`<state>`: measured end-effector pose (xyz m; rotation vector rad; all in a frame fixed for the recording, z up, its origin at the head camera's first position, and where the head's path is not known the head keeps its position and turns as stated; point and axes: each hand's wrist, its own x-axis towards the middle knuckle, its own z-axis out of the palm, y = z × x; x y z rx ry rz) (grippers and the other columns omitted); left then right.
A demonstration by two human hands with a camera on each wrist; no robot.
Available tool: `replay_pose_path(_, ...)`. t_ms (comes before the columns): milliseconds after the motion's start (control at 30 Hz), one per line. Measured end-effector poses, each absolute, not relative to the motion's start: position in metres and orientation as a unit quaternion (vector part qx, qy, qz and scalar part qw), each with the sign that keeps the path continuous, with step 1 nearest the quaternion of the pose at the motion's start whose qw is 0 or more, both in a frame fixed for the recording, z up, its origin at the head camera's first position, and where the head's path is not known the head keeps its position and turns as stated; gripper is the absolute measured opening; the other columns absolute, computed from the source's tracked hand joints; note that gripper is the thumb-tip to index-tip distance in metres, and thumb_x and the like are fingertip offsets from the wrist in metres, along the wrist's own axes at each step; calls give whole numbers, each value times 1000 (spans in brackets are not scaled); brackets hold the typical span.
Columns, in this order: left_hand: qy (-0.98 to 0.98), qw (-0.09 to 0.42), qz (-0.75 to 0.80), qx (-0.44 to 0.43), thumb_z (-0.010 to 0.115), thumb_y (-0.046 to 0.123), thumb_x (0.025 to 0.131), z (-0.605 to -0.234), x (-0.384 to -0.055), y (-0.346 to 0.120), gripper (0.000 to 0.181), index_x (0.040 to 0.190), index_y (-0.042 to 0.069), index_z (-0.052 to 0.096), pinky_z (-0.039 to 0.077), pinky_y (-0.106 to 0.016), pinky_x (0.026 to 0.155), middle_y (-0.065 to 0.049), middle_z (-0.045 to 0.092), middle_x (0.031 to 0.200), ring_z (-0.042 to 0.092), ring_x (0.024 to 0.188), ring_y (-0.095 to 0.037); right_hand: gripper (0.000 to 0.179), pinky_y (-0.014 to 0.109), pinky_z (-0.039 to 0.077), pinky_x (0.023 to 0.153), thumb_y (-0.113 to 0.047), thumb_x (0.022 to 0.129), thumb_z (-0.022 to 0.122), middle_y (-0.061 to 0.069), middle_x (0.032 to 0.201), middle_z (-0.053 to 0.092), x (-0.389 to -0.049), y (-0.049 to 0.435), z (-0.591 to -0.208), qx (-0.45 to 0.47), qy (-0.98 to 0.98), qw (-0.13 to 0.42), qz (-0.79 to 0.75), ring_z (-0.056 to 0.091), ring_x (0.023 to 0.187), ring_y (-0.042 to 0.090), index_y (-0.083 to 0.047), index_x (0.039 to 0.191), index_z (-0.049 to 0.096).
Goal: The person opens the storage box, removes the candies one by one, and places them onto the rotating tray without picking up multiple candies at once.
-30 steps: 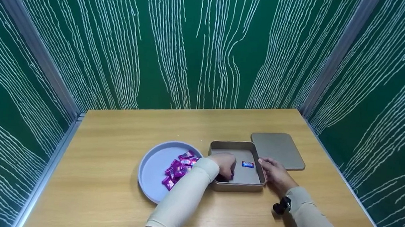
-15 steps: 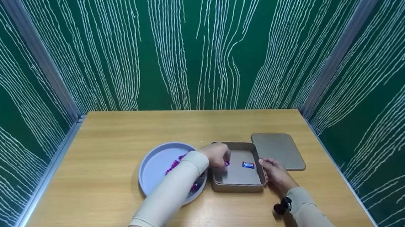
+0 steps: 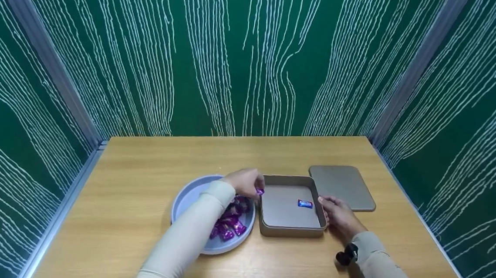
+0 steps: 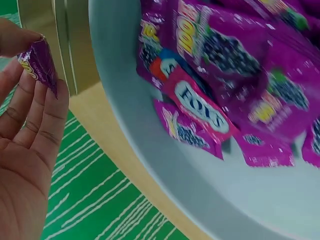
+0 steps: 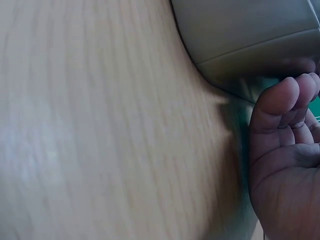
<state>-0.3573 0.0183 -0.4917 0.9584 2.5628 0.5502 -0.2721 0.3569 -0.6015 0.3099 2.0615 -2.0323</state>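
Observation:
My left hand (image 3: 244, 183) pinches a purple-wrapped candy (image 4: 39, 65) between thumb and fingers, above the seam between plate and box. Under that forearm, the round pale-blue plate (image 3: 182, 200) holds several purple grape candies (image 3: 233, 225). Among them, the left wrist view shows a red candy (image 4: 200, 107) marked FOX'S and part of a blue one. The square metal tin box (image 3: 291, 232) stands right of the plate, with one blue-and-red candy (image 3: 305, 203) on its floor. At its right wall, my right hand (image 3: 341, 215) holds the rim with curled fingers; the thumb's inner contact is unclear.
The flat tin lid (image 3: 343, 185) lies behind and right of the box. All stands on a wooden table (image 3: 141, 162), with green, white-streaked walls (image 3: 279, 71) at its back and sides.
My left hand has moved left, from inside the box to the plate's edge, carrying the purple candy. More candies on the plate show now. The right hand stays at the box.

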Motion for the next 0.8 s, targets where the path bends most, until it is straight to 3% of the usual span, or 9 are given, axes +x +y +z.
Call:
replay_pose_path(333,901,176,206,338,84,3,82,-491,-356,-9,26,108,10,82,63,-34,90,-6,80,103,68,90,-15,53,19,48,50,-23,116,53,-8,72,54,-272,357,-604,86,701,113,-699,50,58,4,12,152,38)
replay_pose_path(633,905,206,192,319,82,-2,84,-497,-354,-31,35,118,4,80,64,-40,97,-12,81,113,74,105,-27,49,21,48,51,-24,115,55,-7,74,55,-272,356,-601,92,704,117,-694,51,59,6,9,148,43)
replay_pose_path(800,907,228,176,306,80,-6,84,-502,-352,-41,34,116,6,81,64,-41,95,-9,79,109,70,99,-22,50,21,48,51,-25,115,55,-6,75,55,-271,356,-602,96,705,118,-693,51,60,7,9,150,42)
